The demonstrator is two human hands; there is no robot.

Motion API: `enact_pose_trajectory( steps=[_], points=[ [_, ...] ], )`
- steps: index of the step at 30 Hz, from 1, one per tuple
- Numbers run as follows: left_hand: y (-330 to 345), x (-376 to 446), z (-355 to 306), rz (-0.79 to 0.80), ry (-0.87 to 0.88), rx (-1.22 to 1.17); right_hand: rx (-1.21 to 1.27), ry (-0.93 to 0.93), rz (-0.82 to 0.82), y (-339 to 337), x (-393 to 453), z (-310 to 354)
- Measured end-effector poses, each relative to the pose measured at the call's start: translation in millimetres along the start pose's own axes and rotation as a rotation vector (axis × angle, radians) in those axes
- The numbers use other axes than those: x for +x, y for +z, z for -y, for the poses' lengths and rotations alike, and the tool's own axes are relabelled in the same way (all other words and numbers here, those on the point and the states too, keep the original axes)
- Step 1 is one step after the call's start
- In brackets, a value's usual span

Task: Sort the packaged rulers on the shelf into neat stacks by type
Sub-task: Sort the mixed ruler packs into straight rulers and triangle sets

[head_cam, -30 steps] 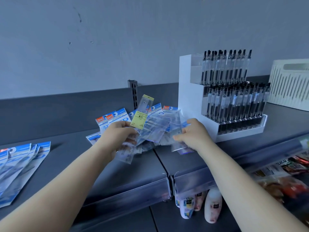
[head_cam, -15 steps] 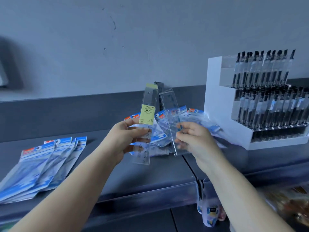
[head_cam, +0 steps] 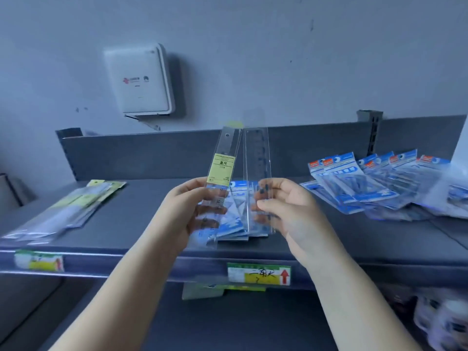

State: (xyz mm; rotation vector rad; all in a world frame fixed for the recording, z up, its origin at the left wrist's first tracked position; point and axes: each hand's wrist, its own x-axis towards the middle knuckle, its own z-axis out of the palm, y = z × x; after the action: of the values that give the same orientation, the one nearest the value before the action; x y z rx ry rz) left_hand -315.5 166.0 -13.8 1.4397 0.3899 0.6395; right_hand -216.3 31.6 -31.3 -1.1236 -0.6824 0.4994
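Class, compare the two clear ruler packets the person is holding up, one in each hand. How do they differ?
The left-hand packet carries a yellow label; the right-hand packet shows none. The left-hand packet leans slightly to the right, while the right-hand packet stands nearly upright. Shared: both are long, clear sleeves, each pinched near its lower part, by the left hand and the right hand, above the shelf.

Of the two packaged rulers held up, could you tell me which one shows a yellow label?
The ruler in the left hand does: the yellow-labelled ruler. The clear ruler beside it shows none.

Ruler packs (head_cam: 374, 184) right on shelf (head_cam: 126, 224)
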Motion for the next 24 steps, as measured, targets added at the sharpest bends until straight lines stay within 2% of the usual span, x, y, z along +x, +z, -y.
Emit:
enact_pose_trajectory(
  steps=[6, 11, 24],
  points=[
    [-108, -32, -10, -0.1, 0.063, -0.026, 0.051, 0.001, 0.118, 106, -4, -35],
    [-173, -61, -11, -0.153, 0.136, 0.017, 0.045, 0.018, 0.171, 169, -7, -65],
    [-249, -66, -8, -0.463, 0.209, 0.094, 0.118, 0.088, 0.359, 234, 28, -95]
  ],
)
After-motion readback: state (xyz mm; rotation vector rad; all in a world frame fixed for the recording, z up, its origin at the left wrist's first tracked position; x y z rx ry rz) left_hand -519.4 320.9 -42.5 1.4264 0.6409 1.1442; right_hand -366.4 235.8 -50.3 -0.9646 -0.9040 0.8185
